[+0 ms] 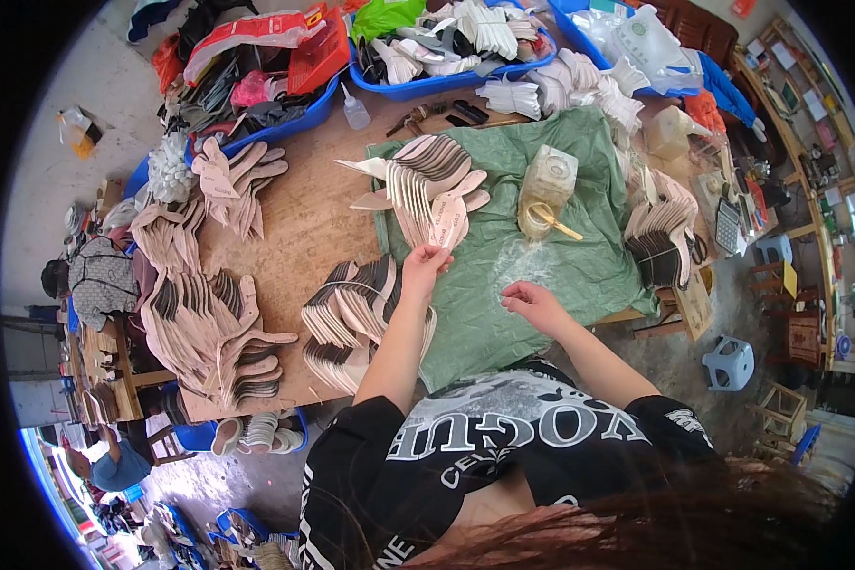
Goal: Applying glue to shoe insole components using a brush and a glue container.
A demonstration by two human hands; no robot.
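Observation:
My left hand (428,264) pinches the near edge of a pale shoe insole (449,221) with printing on it. This insole lies against the front of a fanned stack of insoles (410,190) on the green cloth (484,328). My right hand (534,308) hovers above the cloth, its fingers loosely bent and slightly apart, with nothing seen in them. Beyond it stands a cloudy plastic container (552,174), and a yellowish brush (556,221) lies across its near end. A whitish smear marks the cloth between the container and my right hand.
More insole stacks lie on the wooden table (285,233): a large one (209,332) at left, another (351,318) beside my left forearm. Further insoles (662,228) sit at the right edge. Blue tubs (451,87) line the far side. A blue stool (729,363) stands on the floor.

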